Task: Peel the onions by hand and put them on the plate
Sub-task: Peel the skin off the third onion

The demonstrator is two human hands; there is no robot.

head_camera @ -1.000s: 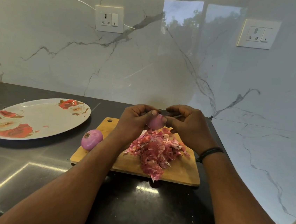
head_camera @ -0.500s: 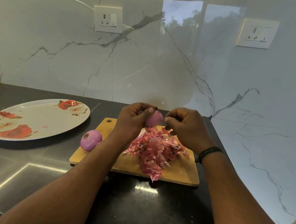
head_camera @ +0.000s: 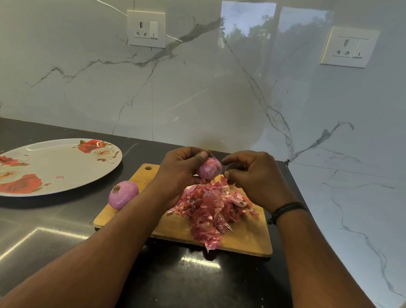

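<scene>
Above cutting board (head_camera: 243, 238) | left hand (head_camera: 177, 173) grips small red onion (head_camera: 209, 167), right hand (head_camera: 254, 179) fingers curled beside it, pinch unclear | step: peeling | next: strip skin, carry to floral plate (head_camera: 45, 162)

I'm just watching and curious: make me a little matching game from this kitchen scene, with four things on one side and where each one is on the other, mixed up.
Things:
1. onion being peeled
2. second onion
3. heap of onion skins
4. flowered plate

Places:
A. lies on the dark counter, left of the cutting board
B. held in the left hand, above the board, with the right hand beside it
C. piled on the middle of the board
D. rests at the board's left edge

Pairs: 1-B, 2-D, 3-C, 4-A
</scene>
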